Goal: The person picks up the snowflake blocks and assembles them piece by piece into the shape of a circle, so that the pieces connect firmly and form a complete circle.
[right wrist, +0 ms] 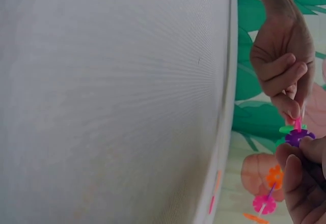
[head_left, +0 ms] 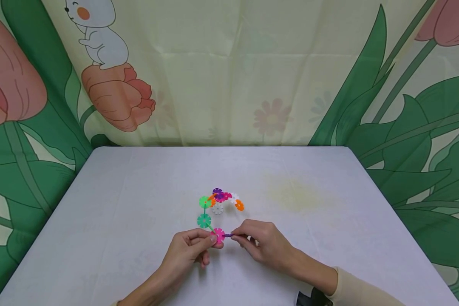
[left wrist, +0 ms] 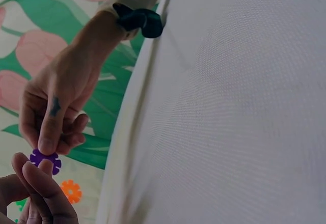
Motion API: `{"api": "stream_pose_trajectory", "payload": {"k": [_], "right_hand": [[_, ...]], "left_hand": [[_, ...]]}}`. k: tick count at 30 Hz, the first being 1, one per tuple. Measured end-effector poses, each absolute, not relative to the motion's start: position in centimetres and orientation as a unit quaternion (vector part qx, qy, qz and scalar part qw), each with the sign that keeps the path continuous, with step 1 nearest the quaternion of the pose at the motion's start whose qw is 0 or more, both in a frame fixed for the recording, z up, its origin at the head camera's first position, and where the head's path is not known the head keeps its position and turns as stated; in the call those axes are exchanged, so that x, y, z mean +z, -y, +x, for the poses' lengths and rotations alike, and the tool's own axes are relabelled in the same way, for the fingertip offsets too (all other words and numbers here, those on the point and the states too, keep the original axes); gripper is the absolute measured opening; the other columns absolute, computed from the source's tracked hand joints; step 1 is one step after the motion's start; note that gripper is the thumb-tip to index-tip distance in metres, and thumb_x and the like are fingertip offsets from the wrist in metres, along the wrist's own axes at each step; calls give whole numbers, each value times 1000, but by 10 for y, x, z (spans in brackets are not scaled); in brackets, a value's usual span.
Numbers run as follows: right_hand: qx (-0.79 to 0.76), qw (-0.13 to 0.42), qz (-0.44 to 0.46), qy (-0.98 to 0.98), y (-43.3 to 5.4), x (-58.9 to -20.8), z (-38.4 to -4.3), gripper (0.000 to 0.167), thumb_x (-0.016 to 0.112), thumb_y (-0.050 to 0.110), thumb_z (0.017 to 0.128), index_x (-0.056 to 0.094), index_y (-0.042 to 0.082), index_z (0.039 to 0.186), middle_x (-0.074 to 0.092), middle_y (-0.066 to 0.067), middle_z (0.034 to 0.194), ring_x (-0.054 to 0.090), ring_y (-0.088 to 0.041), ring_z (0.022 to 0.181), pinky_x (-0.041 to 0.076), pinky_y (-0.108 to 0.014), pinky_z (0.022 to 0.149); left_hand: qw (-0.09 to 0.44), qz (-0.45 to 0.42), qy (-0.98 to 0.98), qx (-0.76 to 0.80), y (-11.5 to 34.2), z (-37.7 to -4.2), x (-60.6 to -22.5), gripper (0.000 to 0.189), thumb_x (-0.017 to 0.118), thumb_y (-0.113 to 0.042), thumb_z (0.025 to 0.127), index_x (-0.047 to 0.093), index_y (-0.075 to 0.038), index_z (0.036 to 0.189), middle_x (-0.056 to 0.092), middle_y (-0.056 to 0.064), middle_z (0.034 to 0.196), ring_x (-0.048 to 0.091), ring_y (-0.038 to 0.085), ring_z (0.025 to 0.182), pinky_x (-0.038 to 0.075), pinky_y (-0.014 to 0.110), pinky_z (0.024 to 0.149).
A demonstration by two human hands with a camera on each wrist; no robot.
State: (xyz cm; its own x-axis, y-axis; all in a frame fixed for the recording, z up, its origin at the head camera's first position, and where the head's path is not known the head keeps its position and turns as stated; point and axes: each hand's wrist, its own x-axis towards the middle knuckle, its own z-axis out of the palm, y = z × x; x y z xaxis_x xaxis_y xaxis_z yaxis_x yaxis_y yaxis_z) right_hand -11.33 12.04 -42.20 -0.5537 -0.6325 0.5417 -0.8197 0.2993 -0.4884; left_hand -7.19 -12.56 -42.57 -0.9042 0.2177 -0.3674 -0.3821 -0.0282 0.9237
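My left hand (head_left: 189,250) pinches a pink snowflake disc (head_left: 219,235) between thumb and fingers. Opposite it, the thumb and index finger of my right hand (head_left: 265,244) pinch a purple snowflake disc (left wrist: 36,158), edge-on in the head view and meeting the pink disc's right side. From the pink disc a chain of notched plastic discs curves away and back: a teal disc (head_left: 204,221), a light green disc (head_left: 205,202), then orange, purple, magenta and white ones. An orange disc (head_left: 239,205) forms its far right end. A whitish disc (head_left: 217,208) shows inside the curve.
A white cloth-covered table (head_left: 137,191) lies under both hands, with a faint yellowish stain (head_left: 298,195) right of the chain. Behind it hangs a curtain (head_left: 222,85) printed with tulips and a rabbit. A black device (head_left: 313,298) sits at the right wrist.
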Motion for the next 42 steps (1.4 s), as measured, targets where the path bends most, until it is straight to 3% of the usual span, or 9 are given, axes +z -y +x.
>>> {"api": "stream_pose_trajectory", "payload": {"k": [14,22,30,34,42], "right_hand": [[385,108,455,795,-119,-423,-110,28,85,-5,82,78,9,106,75,3,81,67,2,72,53,-5,71],[378,134,472,785,-119,-423,-110,26,84,-4,84,78,9,106,75,4,82,66,2,72,51,-4,70],[365,170,481,779,-117,-426,-110,9,77,9,97,79,9,106,79,0,86,67,0,72,53,-6,68],[362,189,478,778,-114,-426,-109,9,73,15,101,79,9,106,79,0,85,67,1,70,54,-7,66],[354,195,463,789,-107,-425,-108,12,80,10,95,80,7,106,80,2,85,68,1,70,54,-8,66]], "left_hand": [[211,-60,-668,711,125,-71,-426,33,80,-27,95,74,0,112,84,5,96,55,8,57,51,21,61],[211,-60,-666,713,125,-72,-426,32,79,-27,96,74,0,112,83,4,95,56,7,56,52,21,61],[220,-62,-654,721,125,-71,-427,33,77,-30,98,73,-2,114,82,1,95,59,10,61,53,22,61],[228,-67,-654,718,125,-72,-427,36,74,-33,100,72,-1,116,82,1,97,60,11,65,54,23,61],[246,-61,-645,721,124,-72,-426,45,71,-38,101,71,3,120,82,1,98,61,11,67,55,24,64]]}}
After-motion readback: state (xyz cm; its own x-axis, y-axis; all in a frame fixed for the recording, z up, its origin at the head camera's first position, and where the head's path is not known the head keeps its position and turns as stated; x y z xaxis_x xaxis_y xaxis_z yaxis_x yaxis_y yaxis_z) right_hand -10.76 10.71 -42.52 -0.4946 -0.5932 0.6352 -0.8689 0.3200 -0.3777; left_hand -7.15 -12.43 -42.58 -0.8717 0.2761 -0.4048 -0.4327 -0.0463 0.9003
